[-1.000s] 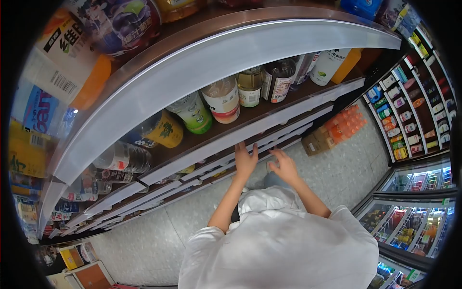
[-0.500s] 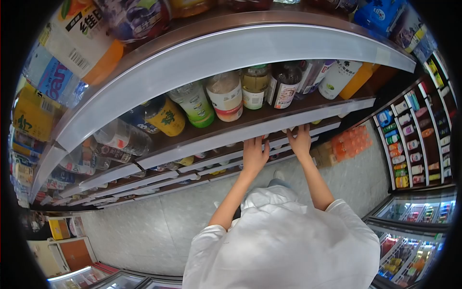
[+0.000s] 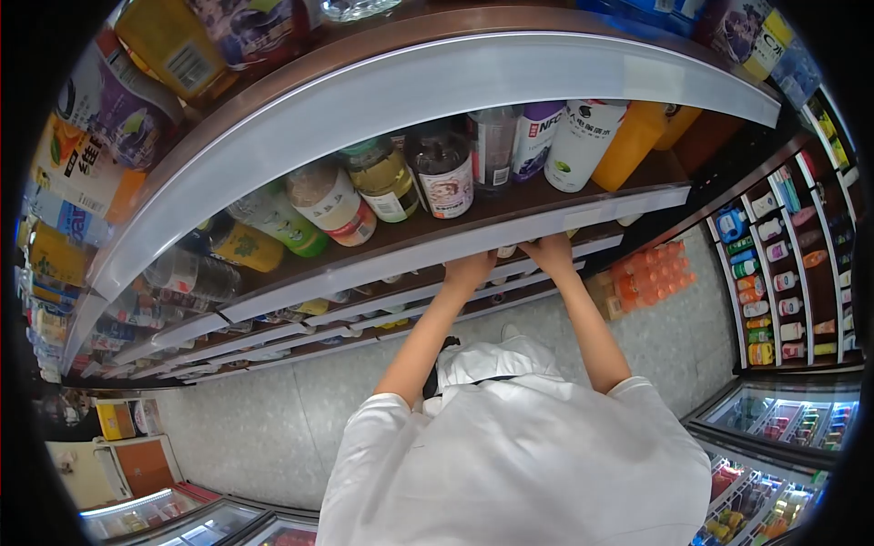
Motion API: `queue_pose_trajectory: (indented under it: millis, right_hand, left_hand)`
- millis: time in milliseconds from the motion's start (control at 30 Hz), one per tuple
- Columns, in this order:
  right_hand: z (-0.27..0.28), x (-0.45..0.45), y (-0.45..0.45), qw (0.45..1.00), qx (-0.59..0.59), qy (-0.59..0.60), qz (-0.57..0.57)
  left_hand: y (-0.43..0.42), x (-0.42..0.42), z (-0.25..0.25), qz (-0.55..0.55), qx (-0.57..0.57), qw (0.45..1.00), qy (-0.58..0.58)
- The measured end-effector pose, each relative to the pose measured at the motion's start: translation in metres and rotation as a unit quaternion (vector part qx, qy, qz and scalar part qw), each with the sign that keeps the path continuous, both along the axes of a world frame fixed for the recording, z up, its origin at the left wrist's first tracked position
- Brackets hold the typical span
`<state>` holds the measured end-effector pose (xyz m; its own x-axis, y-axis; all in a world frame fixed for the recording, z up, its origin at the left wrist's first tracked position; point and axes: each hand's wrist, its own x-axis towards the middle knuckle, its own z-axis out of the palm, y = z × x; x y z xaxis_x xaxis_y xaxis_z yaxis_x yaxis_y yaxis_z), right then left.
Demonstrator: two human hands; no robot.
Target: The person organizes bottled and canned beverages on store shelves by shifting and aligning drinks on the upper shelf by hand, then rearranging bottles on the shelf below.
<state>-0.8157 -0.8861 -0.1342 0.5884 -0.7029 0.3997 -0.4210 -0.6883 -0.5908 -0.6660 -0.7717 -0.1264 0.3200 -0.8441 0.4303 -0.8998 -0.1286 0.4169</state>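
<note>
My left hand (image 3: 471,270) reaches in under the white-edged shelf (image 3: 510,227), its fingers hidden beneath the edge. Just to its right, my right hand (image 3: 549,253) is in the same gap, its fingers also mostly out of sight. A small pale item (image 3: 506,251) shows between the two hands; whether either hand touches it is unclear. On the shelf above stand a dark bottle with a pink-and-white label (image 3: 446,188), a white bottle (image 3: 578,150) and an orange bottle (image 3: 632,146).
More bottles line the upper shelf at the left. A cardboard box (image 3: 602,296) and a pack of orange bottles (image 3: 653,276) are on the floor (image 3: 273,423). Shelves of bottles (image 3: 774,282) and glass-front coolers (image 3: 792,414) stand at the right.
Both hands have moved from in front of the lower shelves to deeper under the shelf edge, so their fingers are now hidden. The camera view has shifted along the shelf.
</note>
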Motion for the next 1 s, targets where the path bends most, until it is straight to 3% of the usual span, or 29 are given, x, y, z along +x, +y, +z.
queue_pose_trajectory:
  millis: [233,400,600,667,1000]
  right_hand:
    - [-0.002,0.004,-0.021,0.998,-0.001,-0.003,0.060]
    - [0.007,0.012,-0.021,0.994,0.014,-0.007,0.110]
    - [-0.003,0.010,-0.028,0.989,0.000,-0.038,0.146]
    - [-0.010,0.011,-0.033,0.986,-0.080,-0.032,0.144]
    - [-0.014,0.011,-0.043,0.980,-0.043,-0.049,0.189]
  left_hand:
    - [-0.014,0.007,-0.013,0.000,-0.061,0.998,-0.018]
    - [-0.019,0.005,-0.027,0.069,-0.052,0.994,0.059]
    - [-0.011,-0.009,-0.003,0.116,-0.065,0.991,0.024]
    - [-0.005,-0.012,0.008,0.103,-0.113,0.985,0.079]
    - [0.005,-0.034,0.007,0.142,-0.100,0.983,0.059]
